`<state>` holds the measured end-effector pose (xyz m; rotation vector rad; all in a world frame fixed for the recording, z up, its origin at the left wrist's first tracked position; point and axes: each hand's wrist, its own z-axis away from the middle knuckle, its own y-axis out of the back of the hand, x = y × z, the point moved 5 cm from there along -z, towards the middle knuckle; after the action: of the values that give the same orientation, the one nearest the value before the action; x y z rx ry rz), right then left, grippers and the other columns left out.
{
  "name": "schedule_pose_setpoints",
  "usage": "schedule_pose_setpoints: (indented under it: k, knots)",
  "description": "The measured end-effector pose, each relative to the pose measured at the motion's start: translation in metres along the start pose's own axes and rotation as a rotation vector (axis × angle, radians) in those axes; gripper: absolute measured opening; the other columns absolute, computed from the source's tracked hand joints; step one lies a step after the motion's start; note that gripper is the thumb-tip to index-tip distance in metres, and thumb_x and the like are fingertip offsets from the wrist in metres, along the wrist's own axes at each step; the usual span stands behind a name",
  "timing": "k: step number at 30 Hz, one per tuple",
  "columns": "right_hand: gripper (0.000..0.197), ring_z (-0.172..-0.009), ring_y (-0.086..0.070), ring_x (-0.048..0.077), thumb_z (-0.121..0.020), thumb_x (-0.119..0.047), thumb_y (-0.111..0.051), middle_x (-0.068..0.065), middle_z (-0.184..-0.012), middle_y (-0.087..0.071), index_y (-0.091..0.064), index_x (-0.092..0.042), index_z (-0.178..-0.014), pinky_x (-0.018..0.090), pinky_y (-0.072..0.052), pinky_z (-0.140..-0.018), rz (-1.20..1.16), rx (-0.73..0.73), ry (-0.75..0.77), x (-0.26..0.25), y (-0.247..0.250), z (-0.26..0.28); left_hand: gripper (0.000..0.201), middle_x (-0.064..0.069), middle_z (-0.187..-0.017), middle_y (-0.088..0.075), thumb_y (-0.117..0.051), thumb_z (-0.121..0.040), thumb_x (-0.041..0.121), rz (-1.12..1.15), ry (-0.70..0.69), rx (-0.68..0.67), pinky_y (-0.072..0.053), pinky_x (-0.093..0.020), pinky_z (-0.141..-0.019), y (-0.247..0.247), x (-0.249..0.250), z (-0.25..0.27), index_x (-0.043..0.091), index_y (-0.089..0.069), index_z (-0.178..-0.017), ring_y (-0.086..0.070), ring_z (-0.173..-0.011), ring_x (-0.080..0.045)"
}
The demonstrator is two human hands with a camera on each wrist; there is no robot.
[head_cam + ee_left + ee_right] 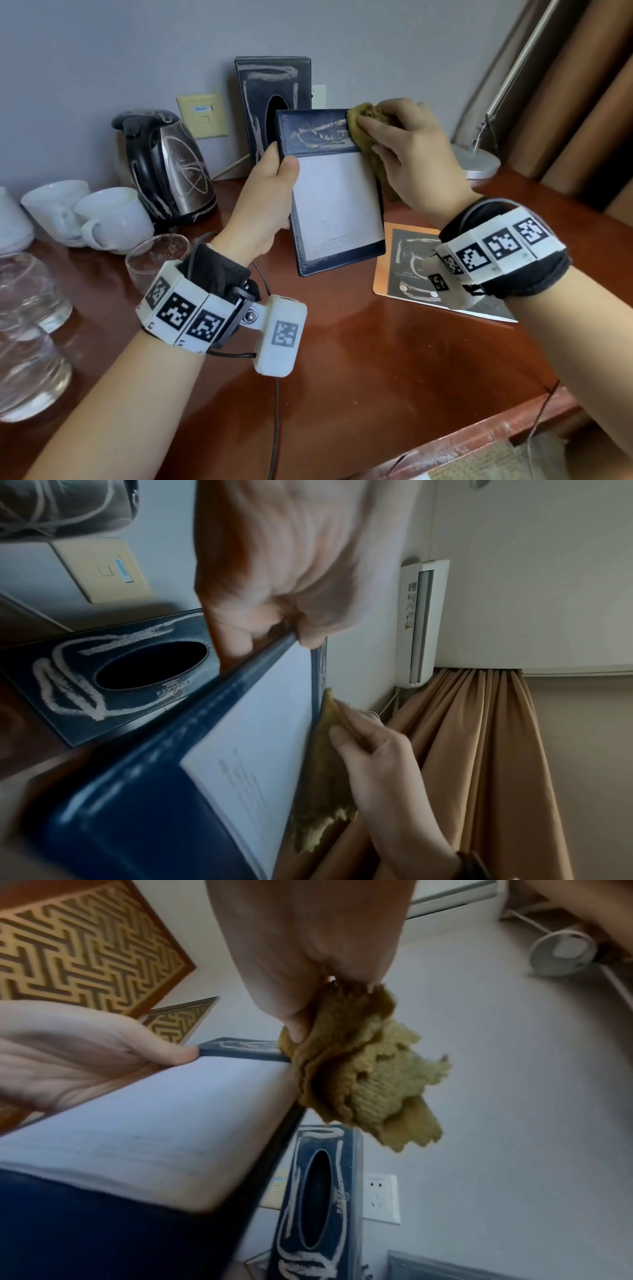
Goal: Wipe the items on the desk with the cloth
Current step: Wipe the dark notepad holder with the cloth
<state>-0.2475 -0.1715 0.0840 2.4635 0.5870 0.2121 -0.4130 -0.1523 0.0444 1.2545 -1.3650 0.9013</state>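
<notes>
A stiff, flat, probably light notepad holder is held above the desk, gripped at its nine-o'clock edge by the left hand. The soft cloth, bunched in the right hand's curled fingers, is pressed against the smeared two-o'clock corner; an edge grip appears steadiest.

Black wrist wraps w/ white tag blocks, cables; arms bare.

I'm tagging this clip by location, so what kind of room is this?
Most likely a hotel guest room: a kettle with white cups on a wooden desk, a leather tissue box, and curtains.
</notes>
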Motion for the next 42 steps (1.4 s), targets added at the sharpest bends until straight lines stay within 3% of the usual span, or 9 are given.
schedule_pose_setpoints:
  k: [5, 10, 14, 19, 24, 27, 31, 36, 42]
  knots:
    - [0.028, -0.086, -0.056, 0.04, -0.092, -0.003, -0.05, 0.022, -0.113, -0.061, -0.064, -0.001, -0.116, 0.038, -0.048, -0.073, 0.0, -0.006, 0.281, -0.042, -0.004, -0.009, 0.027, 0.014, -0.107, -0.06, -0.03, -0.106, 0.022, -0.025, -0.033, -0.012, -0.049, -0.05, -0.095, -0.002, 0.003, 0.003, 0.039, -0.048, -0.116, -0.058, -0.097, -0.007]
    - [0.026, -0.085, -0.057, 0.043, -0.09, -0.001, -0.053, 0.022, -0.11, -0.063, -0.068, -0.003, -0.111, 0.043, -0.052, -0.07, 0.079, 0.054, 0.237, -0.004, 0.006, -0.009, 0.023, 0.018, -0.097, -0.058, -0.029, -0.106, 0.022, 0.002, -0.026, -0.007, -0.053, -0.038, -0.08, 0.004, 0.005, 0.001, 0.035, -0.048, -0.11, -0.057, -0.083, -0.002]
    - [0.026, -0.082, -0.059, 0.041, -0.087, 0.003, -0.054, 0.02, -0.107, -0.065, -0.07, -0.003, -0.107, 0.043, -0.053, -0.068, 0.069, 0.049, 0.24, -0.006, 0.005, -0.009, 0.023, 0.017, -0.096, -0.058, -0.029, -0.106, 0.023, -0.006, -0.006, -0.028, -0.053, -0.047, -0.081, 0.001, 0.002, 0.001, 0.035, -0.047, -0.113, -0.057, -0.084, -0.006]
    - [0.03, -0.088, -0.058, 0.04, -0.091, -0.003, -0.047, 0.021, -0.112, -0.063, -0.067, -0.006, -0.113, 0.045, -0.051, -0.069, -0.048, -0.051, 0.397, -0.052, -0.008, -0.021, 0.03, 0.005, -0.129, -0.055, -0.032, -0.105, 0.028, -0.057, -0.006, -0.034, -0.044, -0.054, -0.1, -0.001, 0.002, 0.005, 0.036, -0.045, -0.13, -0.051, -0.12, -0.017]
    - [0.028, -0.083, -0.057, 0.042, -0.091, -0.005, -0.048, 0.024, -0.1, -0.063, -0.07, -0.006, -0.108, 0.037, -0.04, -0.069, 0.0, 0.007, 0.246, -0.024, 0.0, -0.026, 0.026, 0.009, -0.094, -0.058, -0.03, -0.106, 0.025, 0.007, 0.032, -0.016, -0.051, -0.051, -0.084, 0.005, 0.003, 0.0, 0.036, -0.05, -0.094, -0.057, -0.086, -0.015]
    - [0.028, -0.085, -0.057, 0.042, -0.09, -0.003, -0.049, 0.023, -0.104, -0.063, -0.069, -0.005, -0.11, 0.037, -0.046, -0.07, 0.015, -0.011, 0.273, -0.032, -0.002, -0.021, 0.025, 0.007, -0.095, -0.056, -0.03, -0.105, 0.024, -0.01, 0.02, -0.029, -0.052, -0.048, -0.08, 0.0, 0.001, 0.0, 0.038, -0.05, -0.097, -0.055, -0.088, -0.017]
    - [0.034, -0.083, -0.057, 0.042, -0.085, 0.006, -0.053, 0.023, -0.107, -0.063, -0.068, -0.006, -0.113, 0.041, -0.049, -0.065, -0.028, -0.092, 0.436, -0.06, -0.012, -0.019, 0.025, 0.007, -0.123, -0.057, -0.033, -0.105, 0.026, -0.01, 0.019, -0.036, -0.045, -0.052, -0.1, -0.005, 0.0, 0.004, 0.043, -0.042, -0.12, -0.053, -0.119, -0.019]
    - [0.032, -0.082, -0.054, 0.043, -0.086, 0.004, -0.049, 0.023, -0.107, -0.063, -0.071, -0.006, -0.107, 0.04, -0.044, -0.068, -0.001, -0.135, 0.284, -0.009, 0.002, -0.012, 0.022, 0.015, -0.099, -0.059, -0.027, -0.106, 0.023, 0.047, 0.046, -0.076, -0.056, -0.038, -0.071, 0.004, 0.003, 0.001, 0.036, -0.045, -0.11, -0.06, -0.092, -0.011]
    - [0.029, -0.08, -0.057, 0.043, -0.09, -0.007, -0.048, 0.023, -0.102, -0.065, -0.071, -0.007, -0.107, 0.041, -0.05, -0.063, 0.008, -0.116, 0.38, -0.045, -0.001, -0.021, 0.025, 0.007, -0.123, -0.057, -0.029, -0.106, 0.027, 0.0, 0.062, -0.129, -0.052, -0.052, -0.085, -0.006, -0.003, 0.001, 0.039, -0.043, -0.123, -0.057, -0.111, -0.018]
